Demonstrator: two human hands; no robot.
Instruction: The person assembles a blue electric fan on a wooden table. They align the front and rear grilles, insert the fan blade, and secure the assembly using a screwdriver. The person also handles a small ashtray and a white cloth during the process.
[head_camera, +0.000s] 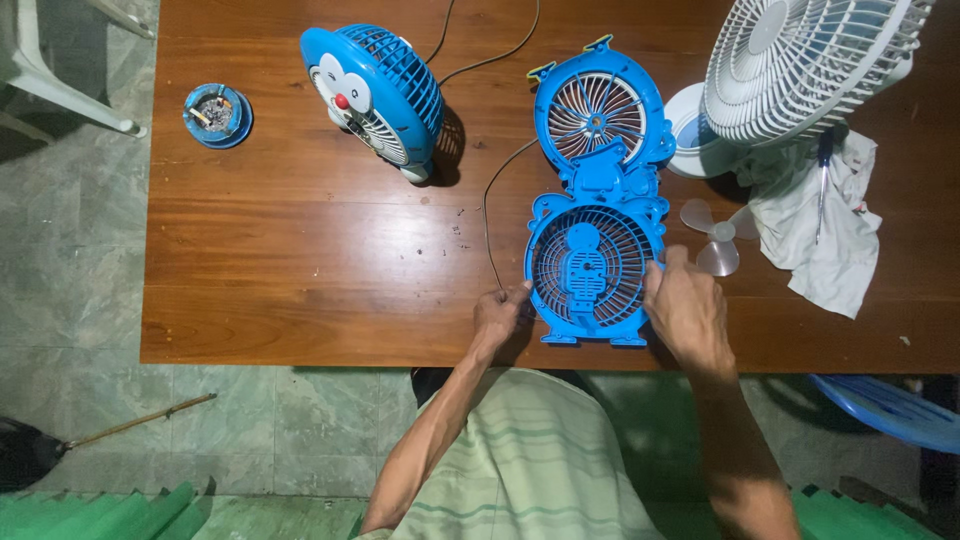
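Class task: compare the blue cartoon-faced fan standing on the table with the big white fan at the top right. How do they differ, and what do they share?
The blue cartoon fan is smaller than the white fan. The blue cartoon fan carries a painted face with a red nose; the white fan's grille is plain. The blue cartoon fan stands clear on bare wood, while the white fan stands by a crumpled cloth. Both have slatted round grilles and sit on the wooden table.
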